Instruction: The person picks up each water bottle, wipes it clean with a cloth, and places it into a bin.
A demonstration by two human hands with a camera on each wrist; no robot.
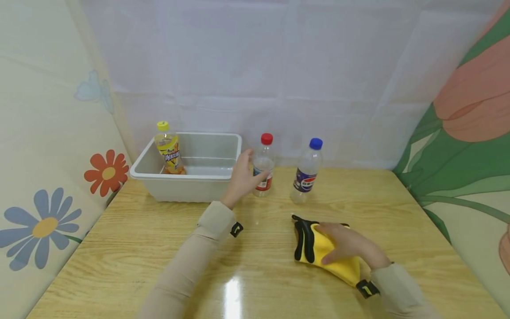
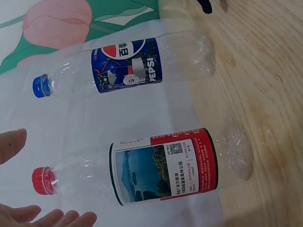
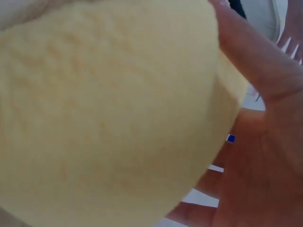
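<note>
Beside the red-capped bottle [image 2: 164,166], the left hand [image 1: 244,178] spreads wide. Near the Pepsi bottle [image 1: 306,173], the right hand [image 1: 350,243] holds a yellow-and-black pouch [image 1: 320,244].

Left thumb [image 2: 12,145] and fingers [image 2: 52,218] apart

White sheet [image 1: 318,57] behind wooden table [image 1: 263,257]

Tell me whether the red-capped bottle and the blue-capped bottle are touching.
Apart. The head view shows a strip of table between the bases of the red-capped bottle and the blue-capped bottle.
</note>
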